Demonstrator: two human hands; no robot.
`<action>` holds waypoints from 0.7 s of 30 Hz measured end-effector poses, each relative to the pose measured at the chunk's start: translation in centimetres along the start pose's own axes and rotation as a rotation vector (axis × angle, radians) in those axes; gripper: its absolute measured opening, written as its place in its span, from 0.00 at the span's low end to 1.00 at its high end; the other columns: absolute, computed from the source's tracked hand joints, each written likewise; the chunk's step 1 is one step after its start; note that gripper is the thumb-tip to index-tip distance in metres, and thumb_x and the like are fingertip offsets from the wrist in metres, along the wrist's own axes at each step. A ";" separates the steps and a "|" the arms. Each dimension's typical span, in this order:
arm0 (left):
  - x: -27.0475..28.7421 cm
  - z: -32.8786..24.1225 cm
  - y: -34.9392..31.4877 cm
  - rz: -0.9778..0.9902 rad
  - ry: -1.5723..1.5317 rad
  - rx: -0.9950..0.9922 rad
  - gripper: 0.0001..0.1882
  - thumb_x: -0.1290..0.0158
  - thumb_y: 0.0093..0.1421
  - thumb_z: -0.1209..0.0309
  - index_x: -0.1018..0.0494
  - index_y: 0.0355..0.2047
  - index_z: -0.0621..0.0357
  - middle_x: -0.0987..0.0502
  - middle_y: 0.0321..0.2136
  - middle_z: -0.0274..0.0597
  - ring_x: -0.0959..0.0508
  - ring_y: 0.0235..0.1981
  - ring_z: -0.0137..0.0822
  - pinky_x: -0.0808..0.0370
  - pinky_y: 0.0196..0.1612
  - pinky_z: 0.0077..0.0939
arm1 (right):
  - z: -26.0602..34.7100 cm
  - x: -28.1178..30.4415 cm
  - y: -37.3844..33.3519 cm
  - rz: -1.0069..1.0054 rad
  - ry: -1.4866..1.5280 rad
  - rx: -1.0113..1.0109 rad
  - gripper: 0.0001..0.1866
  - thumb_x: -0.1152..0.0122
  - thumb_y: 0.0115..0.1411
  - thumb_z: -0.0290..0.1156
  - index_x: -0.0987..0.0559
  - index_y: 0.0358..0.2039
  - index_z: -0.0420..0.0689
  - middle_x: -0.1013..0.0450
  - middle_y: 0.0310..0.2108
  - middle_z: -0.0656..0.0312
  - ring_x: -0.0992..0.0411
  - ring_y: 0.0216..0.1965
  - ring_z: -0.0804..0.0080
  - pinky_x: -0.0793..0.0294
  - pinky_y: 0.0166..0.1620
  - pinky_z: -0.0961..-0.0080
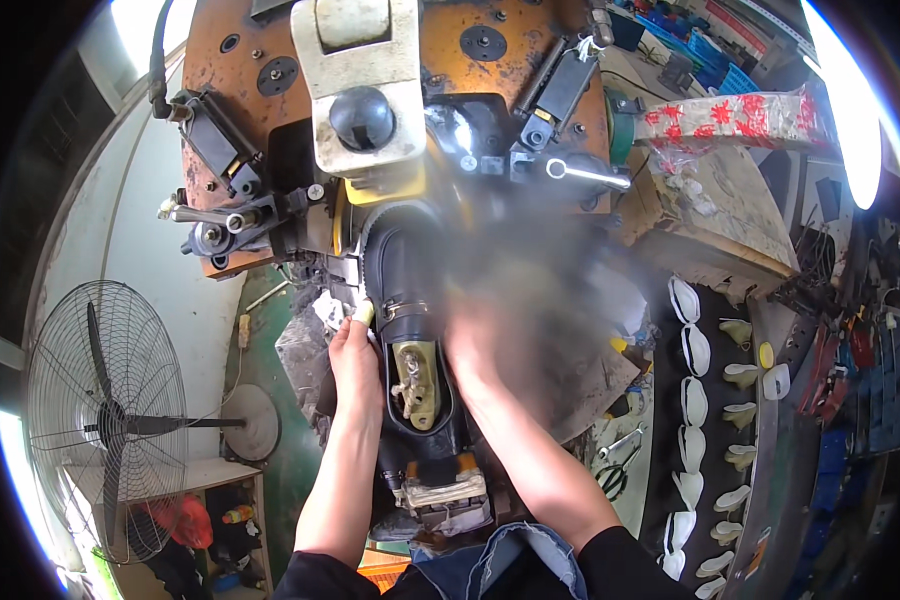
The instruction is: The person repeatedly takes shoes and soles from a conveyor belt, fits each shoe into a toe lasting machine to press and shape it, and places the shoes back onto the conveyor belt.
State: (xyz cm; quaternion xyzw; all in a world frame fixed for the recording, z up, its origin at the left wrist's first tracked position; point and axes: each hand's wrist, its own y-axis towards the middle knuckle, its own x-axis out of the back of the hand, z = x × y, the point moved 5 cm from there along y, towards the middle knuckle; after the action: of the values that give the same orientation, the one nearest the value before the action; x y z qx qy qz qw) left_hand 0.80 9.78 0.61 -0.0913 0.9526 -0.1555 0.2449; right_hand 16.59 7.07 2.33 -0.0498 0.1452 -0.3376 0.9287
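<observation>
A black leather shoe (398,285) with a thin strap and small buckle sits toe-forward under the machine's pale head (358,120). Inside its opening shows a brass-coloured shoe last (414,385) with metal fittings. My left hand (352,352) grips the shoe's left side, a pale cover on one fingertip near its edge. Along the opposite side lies my right hand (470,345), close against the shoe. A grey smear across the picture hides its fingers, so its grip cannot be made out.
An orange machine plate (240,55) with black cylinders spans the far side. On the left stands a fan (110,410). Pale shoe parts (692,400) line a dark rack on the right. A wrench (620,442) and scissors (618,475) lie nearby. A wooden box (715,220) stands far right.
</observation>
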 end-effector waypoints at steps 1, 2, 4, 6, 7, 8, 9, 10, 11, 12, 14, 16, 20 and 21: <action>-0.4 -0.1 -0.2 0.004 -0.001 0.003 0.10 0.48 0.62 0.67 0.28 0.38 0.62 0.25 0.29 0.33 0.27 0.24 0.23 0.31 0.26 0.18 | -0.2 0.0 0.1 -0.009 0.010 -0.001 0.19 0.48 0.61 0.29 0.35 0.12 0.43 0.42 0.13 0.74 0.48 0.18 0.86 0.48 0.22 0.78; -0.8 -0.1 -0.5 -0.010 -0.040 0.022 0.11 0.46 0.61 0.66 0.27 0.37 0.62 0.25 0.28 0.33 0.27 0.23 0.25 0.30 0.25 0.19 | -0.4 0.1 0.2 -0.018 0.019 -0.003 0.19 0.48 0.61 0.29 0.35 0.12 0.43 0.42 0.13 0.74 0.48 0.18 0.86 0.48 0.22 0.78; -1.3 -0.1 -1.0 -0.085 -0.076 0.088 0.11 0.43 0.60 0.63 0.28 0.31 0.58 0.26 0.22 0.30 0.29 0.17 0.24 0.31 0.20 0.18 | -1.3 0.3 0.6 -0.045 0.032 0.020 0.19 0.47 0.61 0.29 0.35 0.12 0.42 0.41 0.13 0.74 0.48 0.19 0.86 0.48 0.22 0.79; 0.6 1.5 0.0 -0.067 -0.118 0.076 0.11 0.43 0.59 0.63 0.29 0.28 0.55 0.27 0.20 0.29 0.30 0.16 0.22 0.33 0.18 0.16 | -1.2 0.2 0.0 -0.063 0.020 0.035 0.19 0.44 0.61 0.30 0.32 0.14 0.40 0.40 0.14 0.74 0.47 0.20 0.87 0.47 0.23 0.80; 0.8 1.6 0.2 -0.045 -0.156 0.073 0.12 0.42 0.59 0.62 0.30 0.25 0.52 0.28 0.18 0.27 0.32 0.14 0.20 0.36 0.16 0.14 | -1.2 0.1 0.0 -0.062 0.025 0.034 0.19 0.44 0.61 0.30 0.32 0.14 0.40 0.40 0.14 0.74 0.47 0.20 0.87 0.47 0.23 0.80; 0.3 1.1 -0.1 -0.085 -0.143 0.028 0.14 0.42 0.59 0.62 0.34 0.22 0.49 0.31 0.15 0.24 0.35 0.13 0.17 0.40 0.15 0.10 | -1.1 0.0 0.0 -0.052 0.044 0.034 0.18 0.44 0.61 0.31 0.32 0.15 0.40 0.40 0.14 0.74 0.46 0.20 0.87 0.46 0.23 0.81; 0.7 1.4 0.7 -0.048 -0.140 -0.017 0.13 0.43 0.60 0.62 0.33 0.22 0.48 0.32 0.15 0.24 0.36 0.12 0.17 0.42 0.14 0.12 | -1.0 -0.1 0.0 -0.041 0.065 0.033 0.18 0.44 0.61 0.31 0.31 0.15 0.40 0.40 0.15 0.74 0.46 0.20 0.87 0.46 0.23 0.81; 0.7 1.0 0.3 -0.076 -0.071 -0.018 0.13 0.44 0.61 0.62 0.33 0.22 0.48 0.33 0.15 0.23 0.37 0.12 0.17 0.43 0.13 0.12 | -0.5 0.1 -0.1 -0.040 0.032 0.048 0.18 0.44 0.62 0.32 0.29 0.17 0.39 0.38 0.15 0.74 0.45 0.20 0.87 0.45 0.23 0.81; 0.3 0.7 -0.2 -0.102 -0.005 -0.024 0.13 0.45 0.61 0.63 0.33 0.22 0.48 0.33 0.15 0.23 0.37 0.11 0.17 0.44 0.13 0.12 | -0.5 0.5 0.3 -0.038 -0.075 0.213 0.19 0.46 0.64 0.34 0.29 0.17 0.39 0.37 0.16 0.72 0.46 0.19 0.86 0.46 0.22 0.81; 0.0 0.8 -0.7 -0.095 0.022 -0.029 0.13 0.48 0.63 0.62 0.34 0.22 0.48 0.34 0.15 0.23 0.37 0.13 0.17 0.44 0.15 0.13 | -1.7 2.0 0.1 -0.030 -0.105 0.089 0.18 0.48 0.65 0.36 0.28 0.20 0.38 0.35 0.16 0.69 0.43 0.18 0.85 0.43 0.21 0.81; 2.1 1.8 -1.7 -0.061 0.182 -0.133 0.14 0.50 0.65 0.62 0.34 0.24 0.54 0.36 0.18 0.26 0.35 0.18 0.20 0.41 0.20 0.20 | -2.8 3.9 -0.9 -0.018 0.002 -0.102 0.17 0.53 0.67 0.37 0.29 0.25 0.38 0.32 0.17 0.64 0.37 0.16 0.80 0.37 0.18 0.80; 6.9 7.1 -1.3 0.147 0.831 -0.535 0.08 0.50 0.59 0.69 0.31 0.27 0.61 0.27 0.19 0.46 0.25 0.20 0.48 0.30 0.25 0.35 | -6.5 7.0 -0.7 -0.020 0.163 -0.185 0.16 0.56 0.68 0.37 0.30 0.30 0.38 0.29 0.20 0.59 0.32 0.16 0.74 0.30 0.16 0.78; 15.9 15.7 -5.3 0.618 1.889 -0.349 0.16 0.42 0.44 0.70 0.24 0.36 0.59 0.27 0.36 0.51 0.28 0.43 0.50 0.29 0.45 0.42 | -9.4 12.0 0.0 -0.069 0.109 -0.233 0.15 0.58 0.69 0.35 0.30 0.31 0.38 0.27 0.24 0.55 0.31 0.16 0.74 0.29 0.14 0.77; 16.6 16.0 -6.1 0.682 2.011 -0.337 0.16 0.42 0.44 0.71 0.24 0.36 0.58 0.28 0.37 0.50 0.30 0.43 0.49 0.30 0.46 0.41 | -9.9 12.6 0.2 -0.074 0.106 -0.250 0.15 0.58 0.69 0.35 0.30 0.31 0.38 0.27 0.24 0.55 0.31 0.16 0.74 0.29 0.14 0.77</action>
State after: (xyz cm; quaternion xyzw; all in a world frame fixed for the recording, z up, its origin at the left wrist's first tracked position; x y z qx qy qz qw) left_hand -5.06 -4.08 -17.91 0.3163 0.7015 0.0507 -0.6367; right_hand 22.89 -0.84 -10.10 -0.1527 0.2330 -0.3531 0.8932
